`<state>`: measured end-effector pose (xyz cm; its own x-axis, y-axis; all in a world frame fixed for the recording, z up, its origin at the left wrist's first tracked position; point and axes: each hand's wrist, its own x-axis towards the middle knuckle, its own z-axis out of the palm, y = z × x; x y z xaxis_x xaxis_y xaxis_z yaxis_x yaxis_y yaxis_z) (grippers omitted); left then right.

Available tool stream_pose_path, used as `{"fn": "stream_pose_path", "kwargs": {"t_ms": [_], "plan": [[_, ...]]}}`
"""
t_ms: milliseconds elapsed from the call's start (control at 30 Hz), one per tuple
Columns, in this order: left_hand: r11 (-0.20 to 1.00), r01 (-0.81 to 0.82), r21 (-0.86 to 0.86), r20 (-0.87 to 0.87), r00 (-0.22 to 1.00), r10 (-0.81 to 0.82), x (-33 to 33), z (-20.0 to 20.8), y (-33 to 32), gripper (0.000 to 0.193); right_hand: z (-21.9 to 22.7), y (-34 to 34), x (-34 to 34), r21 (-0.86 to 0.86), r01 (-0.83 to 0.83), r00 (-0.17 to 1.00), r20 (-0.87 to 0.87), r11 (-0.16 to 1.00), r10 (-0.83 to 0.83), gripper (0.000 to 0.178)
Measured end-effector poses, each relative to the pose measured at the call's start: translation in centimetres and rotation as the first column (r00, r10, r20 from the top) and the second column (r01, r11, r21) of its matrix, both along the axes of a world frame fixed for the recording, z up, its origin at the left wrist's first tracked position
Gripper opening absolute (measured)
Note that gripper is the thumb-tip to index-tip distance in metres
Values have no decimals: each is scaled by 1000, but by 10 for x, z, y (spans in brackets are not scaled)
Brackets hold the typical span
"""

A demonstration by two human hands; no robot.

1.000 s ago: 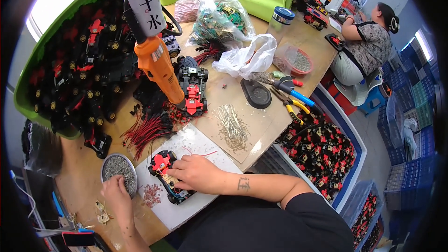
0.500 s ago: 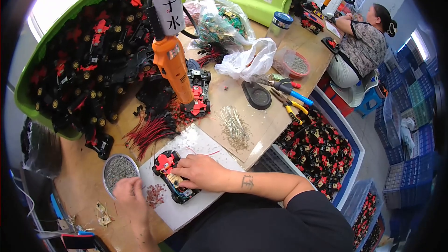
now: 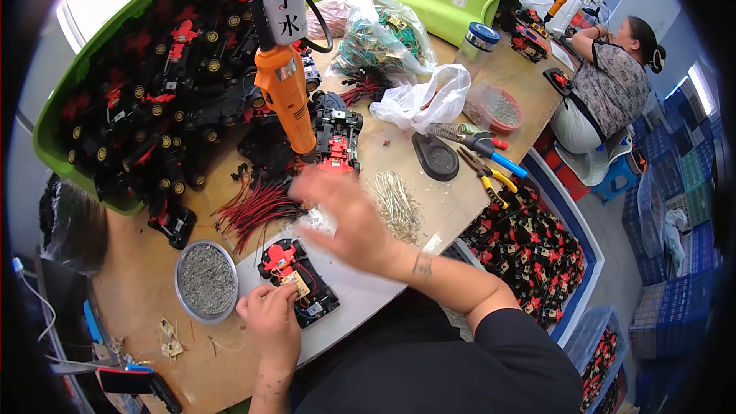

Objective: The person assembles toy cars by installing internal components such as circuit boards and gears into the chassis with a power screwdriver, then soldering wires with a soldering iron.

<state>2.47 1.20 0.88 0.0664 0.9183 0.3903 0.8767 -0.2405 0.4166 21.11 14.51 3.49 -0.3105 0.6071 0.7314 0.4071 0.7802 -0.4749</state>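
A toy car chassis, black with red parts, lies on a white board in front of me. My left hand is closed at its near left side, fingertips pressed together against a small tan circuit board on the chassis. Whatever is between those fingertips is hidden. My right hand, blurred by motion, is raised above the far part of the white board. Its thumb and fingers are spread and seem empty, just below the tip of an orange electric screwdriver, which hangs upright.
A bowl of small screws stands left of my left hand. Red and black wires lie behind it. A green bin of chassis fills the far left. Pliers lie right. Another person sits at the far right.
My left hand has moved from beside the screw bowl to the circuit board. My right hand has let go of the chassis and risen toward the screwdriver. The view has shifted slightly.
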Motion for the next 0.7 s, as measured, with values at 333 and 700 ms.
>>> {"fn": "stream_pose_path", "kwargs": {"t_ms": [333, 700], "plan": [[997, -49, 56, -19, 999, 50, 1, -7, -6, 11, 54, 72, -43, -498, -296, 900, -430, 815, 64, 58], [991, -70, 118, 65, 996, 63, 2, -15, 6, 13, 40, -17, -53, -276, -842, 416, -879, 463, 233, 36]]}}
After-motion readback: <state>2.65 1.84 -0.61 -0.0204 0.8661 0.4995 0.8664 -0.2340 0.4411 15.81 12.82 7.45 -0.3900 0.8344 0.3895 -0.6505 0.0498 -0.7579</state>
